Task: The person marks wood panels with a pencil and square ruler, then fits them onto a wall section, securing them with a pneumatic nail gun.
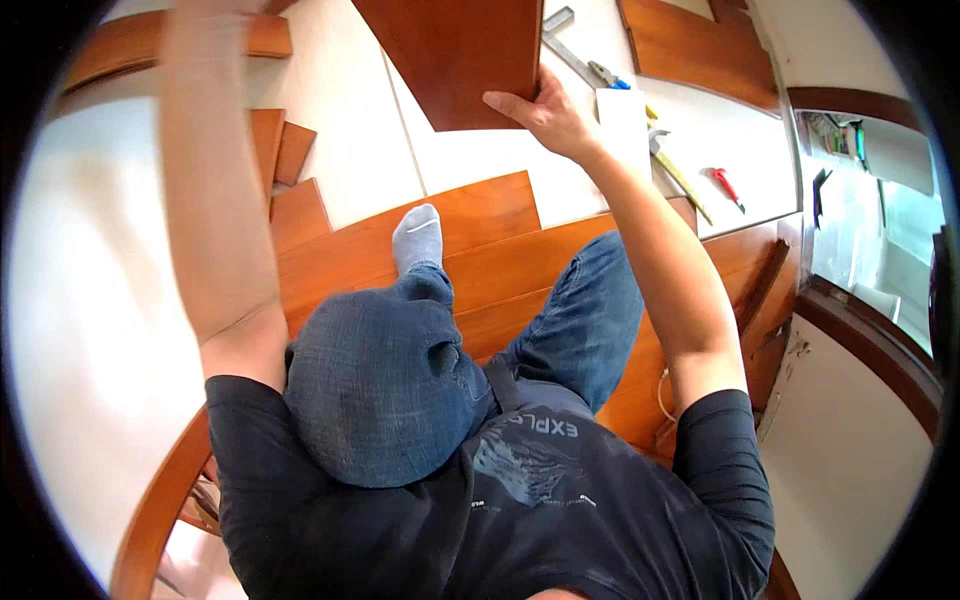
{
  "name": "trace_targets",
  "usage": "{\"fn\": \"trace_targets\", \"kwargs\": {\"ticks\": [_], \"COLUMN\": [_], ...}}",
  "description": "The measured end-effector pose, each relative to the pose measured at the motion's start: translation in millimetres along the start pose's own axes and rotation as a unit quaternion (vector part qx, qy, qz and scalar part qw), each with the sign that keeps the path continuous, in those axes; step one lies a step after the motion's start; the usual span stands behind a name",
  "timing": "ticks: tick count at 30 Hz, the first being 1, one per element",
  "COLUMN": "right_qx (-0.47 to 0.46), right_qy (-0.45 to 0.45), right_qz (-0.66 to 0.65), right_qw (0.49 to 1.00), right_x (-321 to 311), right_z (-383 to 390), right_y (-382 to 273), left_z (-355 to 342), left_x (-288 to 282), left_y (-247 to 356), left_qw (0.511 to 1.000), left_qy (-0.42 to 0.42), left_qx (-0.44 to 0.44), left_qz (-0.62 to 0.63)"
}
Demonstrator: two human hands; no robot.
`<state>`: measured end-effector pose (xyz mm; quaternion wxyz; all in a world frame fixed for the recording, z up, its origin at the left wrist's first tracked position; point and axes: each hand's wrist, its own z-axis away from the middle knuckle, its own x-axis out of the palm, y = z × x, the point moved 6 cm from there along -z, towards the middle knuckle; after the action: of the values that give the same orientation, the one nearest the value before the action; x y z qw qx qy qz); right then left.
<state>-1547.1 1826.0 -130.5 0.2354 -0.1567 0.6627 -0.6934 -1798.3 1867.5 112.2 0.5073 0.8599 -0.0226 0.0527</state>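
Observation:
My right hand point(548, 118) is closed on the near right corner of a reddish-brown wooden floorboard point(470, 65). Its thumb lies along the board's face, while the other fingers are largely hidden behind the edge. The board is lifted at an angle and runs out of view at the top. My left forearm, smeared by motion, reaches up along the left side, and its hand lies beyond the top edge. Below the held board, laid floorboards point(500, 260) form staggered rows under my legs, with a socked foot resting on them.
Right of the board lie a metal square point(570, 52), pliers point(607, 76), a hammer point(680, 175) and a red utility knife point(728, 188). Loose boards sit at the upper right point(700, 50) and the left point(292, 152). A wood-framed glass panel point(865, 210) stands at the right.

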Motion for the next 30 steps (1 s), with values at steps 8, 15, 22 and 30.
{"fn": "trace_targets", "kwargs": {"ticks": [8,15,22,30], "right_qx": [0.130,0.254,0.264,0.215], "right_qy": [-0.020,-0.073,-0.233,-0.241], "right_qz": [-0.057,0.050,0.176,0.343], "right_qw": [0.990,0.963,0.919,0.882], "right_x": [-12.5,-29.3,-36.7,-43.7], "right_z": [-14.4,5.6,-6.2,-9.6], "right_y": [151.7,231.6,251.3,248.9], "left_z": [3.7,62.6,83.8,94.7], "left_x": [-38.2,-48.1,-48.1,-46.4], "left_y": [-249.2,-382.7,-437.5,-452.4], "left_qw": [0.964,0.941,0.924,0.870], "left_qy": [0.212,0.242,0.240,0.240], "left_qx": [-0.083,-0.192,-0.271,-0.375], "left_qz": [-0.133,-0.139,-0.121,-0.212]}}
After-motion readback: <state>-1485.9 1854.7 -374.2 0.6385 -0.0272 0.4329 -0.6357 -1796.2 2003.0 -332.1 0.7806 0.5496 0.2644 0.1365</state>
